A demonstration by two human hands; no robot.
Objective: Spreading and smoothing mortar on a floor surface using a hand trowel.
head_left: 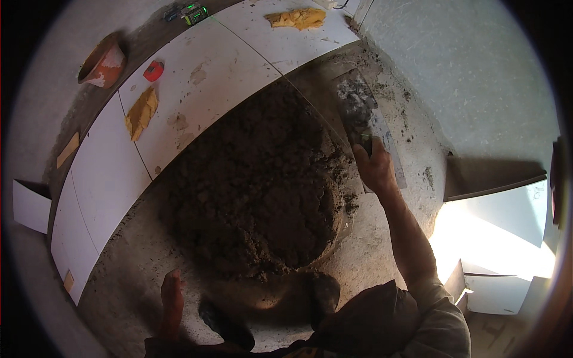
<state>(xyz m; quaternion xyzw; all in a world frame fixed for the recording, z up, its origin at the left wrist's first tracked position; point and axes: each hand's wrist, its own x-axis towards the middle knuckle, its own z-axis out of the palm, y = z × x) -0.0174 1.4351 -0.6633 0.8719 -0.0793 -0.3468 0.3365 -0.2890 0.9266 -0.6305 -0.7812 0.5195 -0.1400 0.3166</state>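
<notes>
My right hand (377, 167) is closed round the handle of a long flat steel trowel (388, 140). The trowel's blade is smeared with grey mortar and lies over the floor strip beside the right wall. To its left spreads a wide bed of dark, crumbly mortar (256, 179), rough and lumpy on top. My left hand (172, 298) hangs low on the left, apart from the mortar, with its fingers loosely extended and nothing seen in them; shadow blurs their detail.
Large white tiles (209, 77) border the mortar on the far left. On them lie yellow crumpled pieces (142, 113) and a red tape measure (153, 70). Beyond stand an orange bucket (107, 65) and a green-lit laser level (194, 13). White panels (501, 206) stand at the right.
</notes>
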